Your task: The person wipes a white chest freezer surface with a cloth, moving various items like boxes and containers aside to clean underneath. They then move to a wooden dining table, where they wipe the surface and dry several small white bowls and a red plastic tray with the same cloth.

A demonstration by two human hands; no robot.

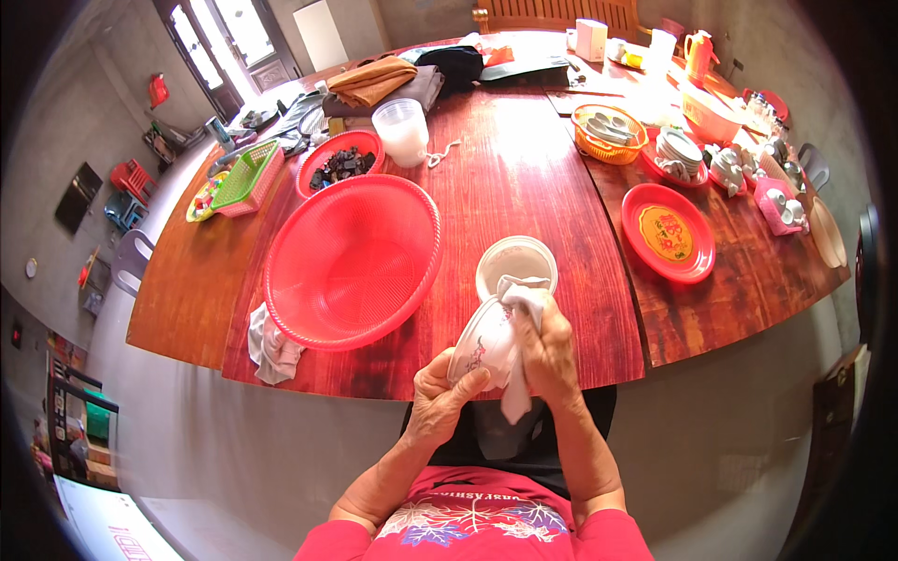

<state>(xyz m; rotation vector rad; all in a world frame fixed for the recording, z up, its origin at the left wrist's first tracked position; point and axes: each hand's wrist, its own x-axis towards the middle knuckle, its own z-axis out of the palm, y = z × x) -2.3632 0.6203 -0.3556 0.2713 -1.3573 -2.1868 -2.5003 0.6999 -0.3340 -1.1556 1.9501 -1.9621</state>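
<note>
A white bowl with a pink floral pattern [484, 341] is tilted in front of me, just over the table's near edge. My left hand [443, 393] grips its lower left side, thumb on the outside. In my right hand [550, 351] is a white cloth [517, 397], pressed over the bowl's rim, with one end hanging down. Just beyond them another white bowl [514, 257] stands on the table, its near side partly hidden by the cloth and the held bowl.
A big red plastic basket [354, 262] sits left of the bowls, with a crumpled white cloth [273, 348] beside it. Behind stand a red basin of dark pieces [318, 154] and a white plastic jug [402, 133]. To the right lie a red tray [645, 229] and an orange basket [589, 148].
</note>
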